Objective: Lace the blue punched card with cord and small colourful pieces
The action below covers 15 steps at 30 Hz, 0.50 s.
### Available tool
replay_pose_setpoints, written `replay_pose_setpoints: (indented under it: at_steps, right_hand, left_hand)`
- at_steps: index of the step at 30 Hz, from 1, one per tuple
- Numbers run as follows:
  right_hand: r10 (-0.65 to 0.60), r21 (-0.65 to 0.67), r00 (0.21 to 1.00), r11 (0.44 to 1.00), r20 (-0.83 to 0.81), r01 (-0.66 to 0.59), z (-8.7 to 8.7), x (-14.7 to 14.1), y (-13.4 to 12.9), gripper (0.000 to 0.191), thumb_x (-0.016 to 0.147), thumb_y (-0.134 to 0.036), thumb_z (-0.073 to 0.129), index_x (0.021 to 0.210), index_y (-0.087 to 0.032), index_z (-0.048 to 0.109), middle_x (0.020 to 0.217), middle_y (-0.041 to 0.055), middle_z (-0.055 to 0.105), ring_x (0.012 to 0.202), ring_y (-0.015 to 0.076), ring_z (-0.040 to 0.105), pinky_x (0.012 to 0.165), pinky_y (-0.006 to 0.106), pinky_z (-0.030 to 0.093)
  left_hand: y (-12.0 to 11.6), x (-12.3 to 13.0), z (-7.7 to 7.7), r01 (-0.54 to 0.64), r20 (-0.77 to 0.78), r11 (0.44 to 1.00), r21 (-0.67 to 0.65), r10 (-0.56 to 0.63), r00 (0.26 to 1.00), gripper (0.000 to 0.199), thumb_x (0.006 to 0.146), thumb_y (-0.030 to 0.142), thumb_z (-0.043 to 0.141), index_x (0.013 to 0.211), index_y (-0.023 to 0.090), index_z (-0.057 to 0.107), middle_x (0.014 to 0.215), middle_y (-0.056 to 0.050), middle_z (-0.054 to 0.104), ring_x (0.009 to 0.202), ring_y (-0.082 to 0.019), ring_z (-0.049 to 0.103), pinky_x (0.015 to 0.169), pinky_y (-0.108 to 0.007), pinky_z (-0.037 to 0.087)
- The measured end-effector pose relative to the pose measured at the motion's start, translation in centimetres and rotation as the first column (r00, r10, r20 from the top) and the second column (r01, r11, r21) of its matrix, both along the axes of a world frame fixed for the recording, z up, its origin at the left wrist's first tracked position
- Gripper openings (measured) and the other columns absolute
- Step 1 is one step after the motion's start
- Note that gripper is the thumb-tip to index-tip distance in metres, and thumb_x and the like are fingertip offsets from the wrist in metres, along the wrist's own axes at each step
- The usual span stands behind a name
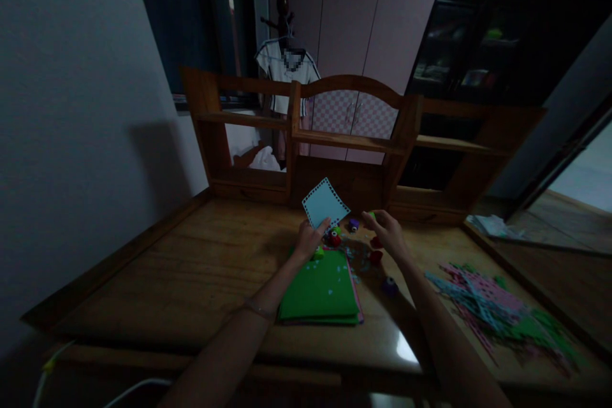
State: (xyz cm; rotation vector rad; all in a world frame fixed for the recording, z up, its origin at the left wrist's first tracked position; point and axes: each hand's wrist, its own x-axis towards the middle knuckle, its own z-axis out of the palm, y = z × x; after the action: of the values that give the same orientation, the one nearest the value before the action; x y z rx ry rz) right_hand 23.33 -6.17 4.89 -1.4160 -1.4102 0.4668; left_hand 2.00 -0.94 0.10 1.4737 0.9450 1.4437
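left fingers [326, 223] pinch blue card [325, 201] by its edge, right fingers [380, 216] something green [371, 214] (open air between)

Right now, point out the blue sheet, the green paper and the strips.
Blue sheet [324, 204]: head view, middle of its face.
Green paper [319, 297]: head view, middle of the top sheet.
Strips [500, 304]: head view, middle of the heap.

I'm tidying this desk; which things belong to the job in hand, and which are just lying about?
Likely in the job:
blue sheet, in the left hand
small green object, in the right hand
red gadget
green sheets, with pale scraps on top

Probably just lying about:
coloured strips
hanging shirt
white cable
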Motion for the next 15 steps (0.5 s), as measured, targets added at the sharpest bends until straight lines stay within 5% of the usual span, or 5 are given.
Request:
replay_pose_setpoints:
  at_steps: [8,15]
  right_hand:
    - [0.122,-0.057,0.959,0.992,0.254,-0.111,-1.4,-0.9,0.3,0.032,0.089,-0.055,0.041,0.091,-0.024,0.050,0.084,0.0017,0.069,0.082,0.0187,0.065,0.074,0.029,0.045]
    - [0.106,-0.118,0.947,0.990,0.303,-0.073,-2.1,-0.7,0.6,0.031,0.089,-0.055,0.040,0.091,-0.024,0.049,0.086,0.0048,0.069,0.084,0.0214,0.066,0.070,0.028,0.044]
  left_hand:
    - [-0.1,-0.2,0.0,-0.011,0.002,1.000,0.005,0.011,1.000,0.034,0.077,0.043,0.062,0.092,0.012,0.070,0.094,-0.009,0.071,0.085,-0.020,0.066,0.079,-0.029,0.050]
    - [-0.1,0.0,0.0,-0.003,0.001,1.000,0.015,0.003,1.000,0.035,0.078,0.043,0.061,0.090,0.011,0.070,0.093,-0.009,0.072,0.083,-0.020,0.067,0.078,-0.028,0.050]
